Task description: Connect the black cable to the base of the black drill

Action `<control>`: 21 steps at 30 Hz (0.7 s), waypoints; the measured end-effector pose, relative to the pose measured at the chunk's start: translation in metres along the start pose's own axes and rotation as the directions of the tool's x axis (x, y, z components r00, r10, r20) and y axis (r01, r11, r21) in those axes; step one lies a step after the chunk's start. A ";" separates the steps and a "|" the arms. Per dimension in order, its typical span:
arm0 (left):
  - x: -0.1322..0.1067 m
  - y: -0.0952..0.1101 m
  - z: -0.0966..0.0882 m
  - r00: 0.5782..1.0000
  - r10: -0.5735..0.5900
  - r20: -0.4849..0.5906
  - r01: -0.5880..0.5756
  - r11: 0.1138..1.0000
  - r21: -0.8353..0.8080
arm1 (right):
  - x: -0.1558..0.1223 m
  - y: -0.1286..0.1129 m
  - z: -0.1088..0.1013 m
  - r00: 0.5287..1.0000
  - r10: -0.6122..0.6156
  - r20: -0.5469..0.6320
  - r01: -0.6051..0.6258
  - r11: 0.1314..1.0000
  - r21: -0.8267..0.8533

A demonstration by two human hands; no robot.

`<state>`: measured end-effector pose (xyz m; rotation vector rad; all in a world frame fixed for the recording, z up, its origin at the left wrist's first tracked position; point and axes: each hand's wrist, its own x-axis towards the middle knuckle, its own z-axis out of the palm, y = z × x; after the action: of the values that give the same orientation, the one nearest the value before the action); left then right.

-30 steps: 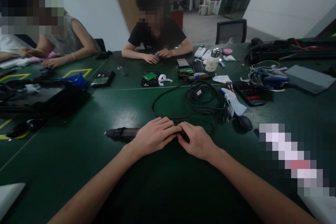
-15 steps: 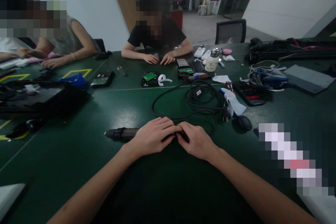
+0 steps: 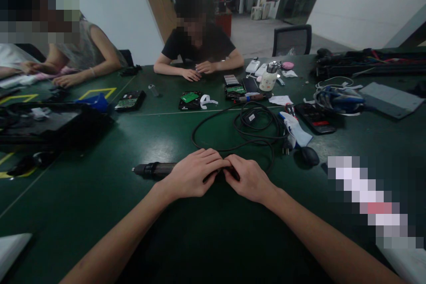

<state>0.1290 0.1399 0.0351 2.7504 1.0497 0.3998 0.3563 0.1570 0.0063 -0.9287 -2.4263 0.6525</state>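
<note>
A dark electric screwdriver [image 3: 155, 170] lies on its side on the green table [image 3: 109, 204], its tip pointing left. My left hand [image 3: 193, 174] is curled over the tool's right part and grips it. My right hand [image 3: 249, 179] is closed on the tool's right end, where the black cable [image 3: 213, 125] leaves it; fingertips of both hands touch. The cable loops away across the table toward the back right.
Two other people sit at the far side, hands on the table. Circuit boards [image 3: 190, 97], a black drive [image 3: 130, 100], a white bottle [image 3: 269, 80], a black mouse [image 3: 310, 155], a blue-white cloth [image 3: 297, 129] and a black tray [image 3: 49, 122] lie around.
My hands stay on the screwdriver, with only slight finger shifts. The person across the table has moved their hands a little.
</note>
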 end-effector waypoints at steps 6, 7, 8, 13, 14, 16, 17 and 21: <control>0.000 0.000 0.000 1.000 -0.023 0.007 0.023 0.999 0.038 | 0.000 0.000 0.000 1.000 0.006 -0.003 -0.006 1.000 0.006; 0.000 0.000 0.000 1.000 -0.018 0.016 0.018 1.000 0.024 | 0.000 0.000 0.000 1.000 0.007 -0.002 -0.007 1.000 0.009; 0.000 0.000 0.000 1.000 -0.013 0.022 0.013 1.000 0.010 | 0.000 0.000 0.000 1.000 0.009 -0.001 -0.009 1.000 0.011; 0.000 -0.001 0.001 1.000 -0.027 0.012 0.027 0.999 0.034 | 0.000 0.000 0.000 1.000 0.014 0.005 -0.015 1.000 0.014; 0.000 -0.001 0.001 1.000 -0.027 0.015 0.027 0.999 0.032 | 0.000 0.000 0.000 1.000 0.016 0.004 -0.016 1.000 0.013; 0.000 0.000 0.000 0.999 -0.020 0.027 0.020 1.000 0.002 | -0.001 0.000 0.001 1.000 0.020 -0.001 -0.020 1.000 0.011; 0.000 0.000 -0.001 0.999 -0.018 0.032 0.019 1.000 -0.016 | -0.001 0.000 0.001 1.000 0.020 -0.001 -0.020 1.000 0.012; 0.000 -0.001 0.000 0.999 -0.026 0.023 0.026 1.000 -0.009 | 0.000 0.000 0.000 1.000 0.017 0.017 -0.017 1.000 0.018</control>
<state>0.1284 0.1412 0.0345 2.7236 1.0737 0.3675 0.3561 0.1566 0.0060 -0.9414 -2.4254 0.6903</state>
